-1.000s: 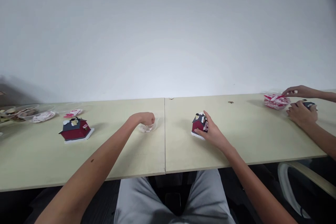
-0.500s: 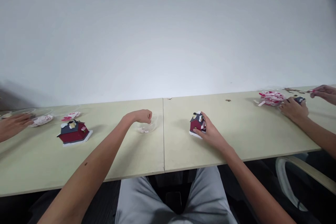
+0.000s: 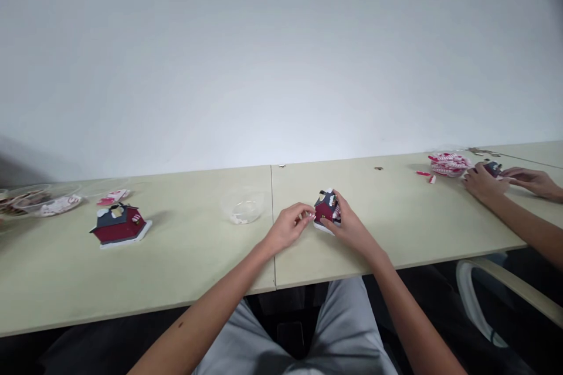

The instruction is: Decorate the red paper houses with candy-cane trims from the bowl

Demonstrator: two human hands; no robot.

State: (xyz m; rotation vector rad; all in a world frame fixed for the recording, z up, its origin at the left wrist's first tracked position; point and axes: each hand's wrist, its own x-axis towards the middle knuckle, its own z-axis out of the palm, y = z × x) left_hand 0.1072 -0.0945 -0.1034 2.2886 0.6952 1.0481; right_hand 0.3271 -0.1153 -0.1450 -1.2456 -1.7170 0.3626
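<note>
L hand is up at the small model house, red walls, dark navy roof, white base. L fingertips are pinched narrow right at the house's left side; anything between them is too small to tell. R hand wraps the house's right side, fingers curled round it, so house is held just off/at the table top, betw. both hands, on the right table panel just past the seam. Both forearms cross the front table edge. To the left, past the seam: clear plastic bowl, well apart from L hand, then a 2nd model house sitting flat. Far right, a co-worker's hands work near a bowl of red-white pieces, well away from the person's hands.
</note>
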